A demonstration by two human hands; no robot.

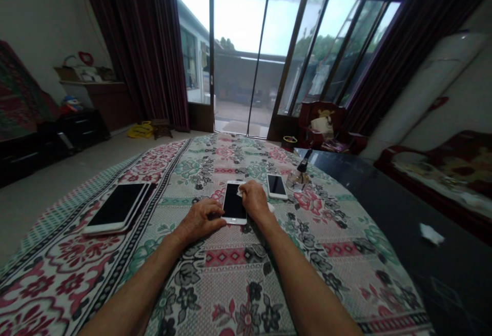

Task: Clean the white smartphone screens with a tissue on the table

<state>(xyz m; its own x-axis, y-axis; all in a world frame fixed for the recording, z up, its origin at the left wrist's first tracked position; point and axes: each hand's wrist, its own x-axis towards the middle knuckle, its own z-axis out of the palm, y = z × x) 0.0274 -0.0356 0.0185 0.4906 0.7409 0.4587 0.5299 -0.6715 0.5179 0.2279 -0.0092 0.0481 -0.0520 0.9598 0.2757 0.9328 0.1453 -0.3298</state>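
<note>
A white smartphone [233,206] with a dark screen and a button at its lower edge lies face up on the patterned tablecloth [246,274]. My left hand [200,218] rests at its left side, thumb and fingers closed against the lower left edge. Over the upper right of the screen, my right hand [254,200] pinches a small white tissue [240,190], mostly hidden by the fingers. A second, smaller white phone [277,186] lies just beyond the right hand. Partly behind the right wrist shows a white scrap [271,208].
Stacked white tablets [117,206] lie at the left. A glass bottle with a black top [302,174] stands right of the smaller phone. Crumpled tissue [432,234] lies on the dark tabletop [392,218] at right. Beyond are a wooden chair [323,120] and glass doors [246,69].
</note>
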